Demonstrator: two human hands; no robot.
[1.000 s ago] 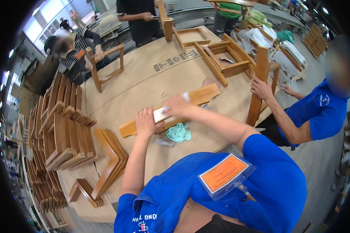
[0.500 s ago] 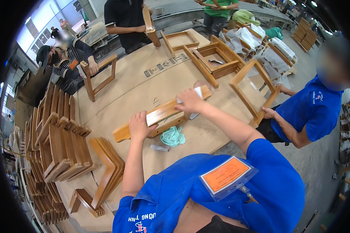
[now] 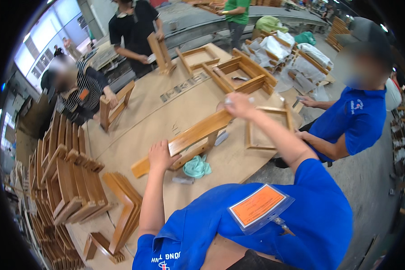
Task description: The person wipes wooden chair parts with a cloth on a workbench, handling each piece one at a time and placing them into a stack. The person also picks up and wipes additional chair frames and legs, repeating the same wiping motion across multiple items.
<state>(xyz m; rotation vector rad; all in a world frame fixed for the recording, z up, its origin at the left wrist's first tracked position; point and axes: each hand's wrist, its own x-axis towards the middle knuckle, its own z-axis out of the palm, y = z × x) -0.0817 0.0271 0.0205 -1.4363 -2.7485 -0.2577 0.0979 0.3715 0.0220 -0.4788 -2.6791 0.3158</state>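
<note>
From the left: my left hand (image 3: 159, 155) presses flat, fingers spread, on the near end of the long wooden chair part (image 3: 189, 139), which lies slanted across the brown table (image 3: 144, 121). A teal rag (image 3: 197, 166) sits just below it. My right hand (image 3: 238, 104) clasps something small at the far end. The wood looks smooth, golden, half-worked, I'd judge.

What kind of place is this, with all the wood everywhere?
It looks like a furniture workshop or factory. Stacks of matching wooden parts stand at the left, open wooden frames lie on the big work table, and the left hand steadies a long wooden piece while other people work around the table.
</note>
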